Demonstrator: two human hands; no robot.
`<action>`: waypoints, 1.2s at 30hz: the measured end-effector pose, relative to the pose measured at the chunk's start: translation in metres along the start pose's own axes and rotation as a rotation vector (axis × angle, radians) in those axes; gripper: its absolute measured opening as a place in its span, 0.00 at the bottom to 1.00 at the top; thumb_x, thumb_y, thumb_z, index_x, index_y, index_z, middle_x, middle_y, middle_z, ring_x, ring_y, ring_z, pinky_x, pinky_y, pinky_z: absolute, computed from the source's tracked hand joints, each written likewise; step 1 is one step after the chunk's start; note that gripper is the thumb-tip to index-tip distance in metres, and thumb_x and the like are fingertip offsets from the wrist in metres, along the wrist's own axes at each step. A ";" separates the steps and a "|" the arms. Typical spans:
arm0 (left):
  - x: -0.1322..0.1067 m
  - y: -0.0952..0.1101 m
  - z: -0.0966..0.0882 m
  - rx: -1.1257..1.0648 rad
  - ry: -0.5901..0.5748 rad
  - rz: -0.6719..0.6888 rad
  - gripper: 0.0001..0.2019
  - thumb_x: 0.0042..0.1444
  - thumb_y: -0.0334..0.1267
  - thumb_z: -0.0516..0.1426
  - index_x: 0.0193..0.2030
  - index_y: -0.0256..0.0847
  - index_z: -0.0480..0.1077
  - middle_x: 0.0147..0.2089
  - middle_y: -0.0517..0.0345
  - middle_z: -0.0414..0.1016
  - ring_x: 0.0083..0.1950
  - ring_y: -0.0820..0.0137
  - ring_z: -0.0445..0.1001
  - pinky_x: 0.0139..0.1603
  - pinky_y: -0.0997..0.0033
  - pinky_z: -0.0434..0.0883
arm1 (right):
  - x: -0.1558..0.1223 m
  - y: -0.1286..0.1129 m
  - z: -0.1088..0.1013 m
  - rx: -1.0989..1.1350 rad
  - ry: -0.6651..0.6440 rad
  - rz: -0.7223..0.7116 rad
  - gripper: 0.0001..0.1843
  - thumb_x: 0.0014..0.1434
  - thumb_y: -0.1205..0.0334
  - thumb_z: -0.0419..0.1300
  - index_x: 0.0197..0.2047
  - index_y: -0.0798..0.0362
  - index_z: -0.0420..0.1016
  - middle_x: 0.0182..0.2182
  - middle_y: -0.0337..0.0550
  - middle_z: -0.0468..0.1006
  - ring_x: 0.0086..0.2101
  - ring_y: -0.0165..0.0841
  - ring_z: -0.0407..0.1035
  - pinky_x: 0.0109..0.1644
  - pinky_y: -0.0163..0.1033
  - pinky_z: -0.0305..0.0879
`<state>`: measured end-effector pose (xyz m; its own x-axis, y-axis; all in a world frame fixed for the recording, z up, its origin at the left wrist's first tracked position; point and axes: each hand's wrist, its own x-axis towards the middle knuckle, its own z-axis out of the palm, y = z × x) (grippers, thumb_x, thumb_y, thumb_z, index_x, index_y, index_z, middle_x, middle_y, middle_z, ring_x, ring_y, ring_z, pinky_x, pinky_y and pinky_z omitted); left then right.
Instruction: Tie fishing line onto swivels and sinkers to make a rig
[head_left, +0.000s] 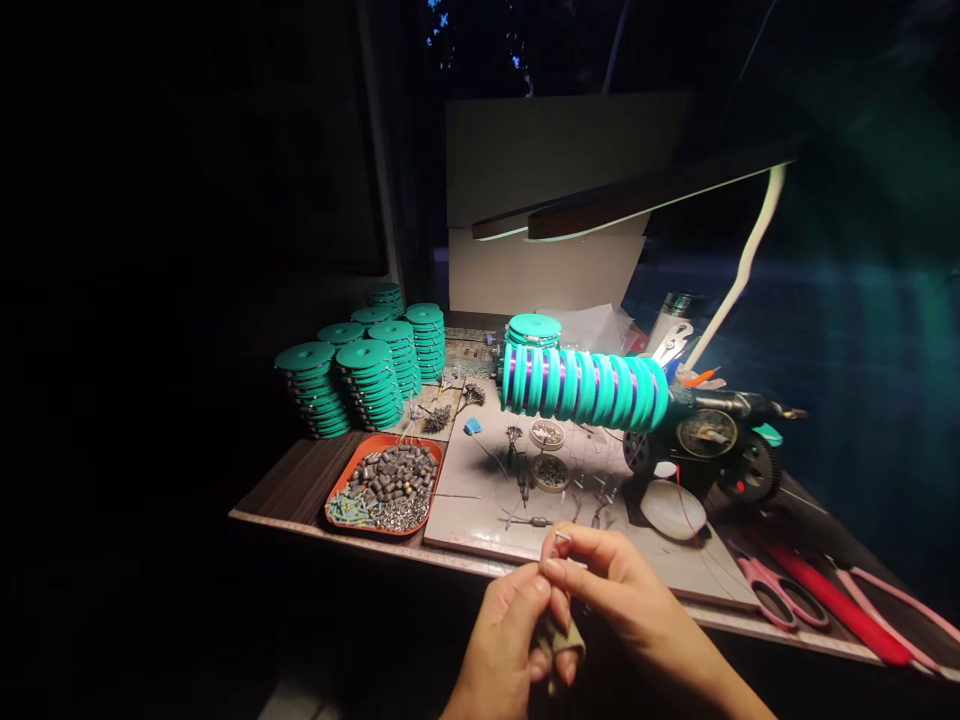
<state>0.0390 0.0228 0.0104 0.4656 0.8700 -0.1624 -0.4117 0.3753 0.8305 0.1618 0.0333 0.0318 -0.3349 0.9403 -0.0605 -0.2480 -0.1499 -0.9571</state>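
My left hand (510, 625) and my right hand (607, 585) meet just in front of the table's near edge, both closed. The right fingers pinch a tiny metal piece (561, 539) with a thin line. The left fingers grip a small tan scrap (561, 640), cloth or pad, I cannot tell which. Just beyond them, on a pale work mat (480, 515), lie small rigged wire pieces (525, 520) and two little round dishes (550, 470) of tiny parts.
An orange tray (339, 490) of grey sinkers sits left on the mat's edge. Stacks of teal spools (360, 375) stand behind it. A row of teal spools (585, 385) rides a winder machine (705, 440). Pink scissors (780, 590) lie right. A desk lamp (637, 195) lights the table.
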 end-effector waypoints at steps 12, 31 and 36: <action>-0.001 -0.002 -0.001 -0.035 0.016 0.017 0.15 0.55 0.45 0.49 0.25 0.36 0.63 0.15 0.59 0.65 0.13 0.81 0.52 0.15 0.80 0.50 | 0.002 0.006 -0.003 0.055 -0.023 0.043 0.12 0.51 0.52 0.60 0.28 0.52 0.70 0.15 0.32 0.68 0.14 0.26 0.63 0.19 0.31 0.57; -0.001 0.000 0.000 -0.065 0.024 0.007 0.15 0.55 0.43 0.47 0.26 0.35 0.65 0.16 0.57 0.67 0.14 0.80 0.55 0.16 0.80 0.50 | 0.003 0.011 -0.002 0.093 -0.027 0.035 0.11 0.52 0.53 0.60 0.29 0.53 0.70 0.15 0.32 0.68 0.14 0.26 0.64 0.18 0.31 0.57; -0.003 -0.001 -0.002 -0.076 0.021 0.006 0.14 0.54 0.43 0.48 0.25 0.35 0.65 0.16 0.56 0.68 0.14 0.80 0.55 0.17 0.80 0.51 | 0.005 0.015 -0.005 0.106 -0.031 0.034 0.11 0.52 0.55 0.61 0.30 0.55 0.70 0.14 0.31 0.68 0.14 0.25 0.63 0.19 0.30 0.57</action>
<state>0.0367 0.0202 0.0094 0.4465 0.8786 -0.1697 -0.4729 0.3927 0.7888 0.1609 0.0373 0.0155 -0.3725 0.9244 -0.0819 -0.3301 -0.2145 -0.9193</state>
